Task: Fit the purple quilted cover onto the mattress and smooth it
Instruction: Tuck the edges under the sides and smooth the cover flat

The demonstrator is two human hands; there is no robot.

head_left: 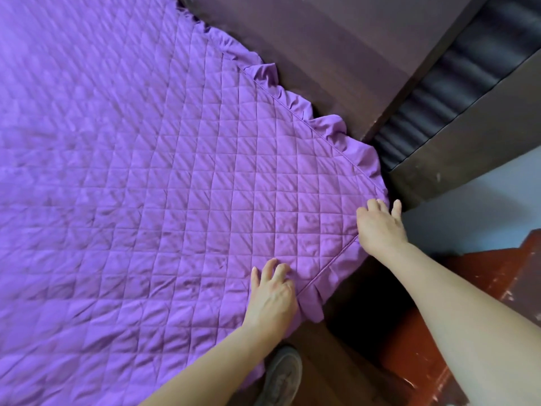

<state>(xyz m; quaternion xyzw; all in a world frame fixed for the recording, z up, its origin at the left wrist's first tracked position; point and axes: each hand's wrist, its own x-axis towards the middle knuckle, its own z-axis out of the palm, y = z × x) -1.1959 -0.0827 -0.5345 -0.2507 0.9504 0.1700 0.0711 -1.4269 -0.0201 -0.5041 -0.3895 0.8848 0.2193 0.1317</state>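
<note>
the soft, light purple quilted cover [175, 200] lies spread flat, its corner at four o'clock. it is limp, so best taken by the piped edge seam [328, 263]. the right hand [380, 227] rests flat-fingered on the corner. the left hand [272, 291] has bent fingers on the quilting at five o'clock; whether it pinches is unclear.

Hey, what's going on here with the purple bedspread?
A person is working a purple quilted cover at the bed's corner. The right hand lies on the corner, fingers reaching over its edge. The left hand rests beside the piped seam, fingers bent; whether it grips fabric is unclear. The top shows shallow creases.
</note>
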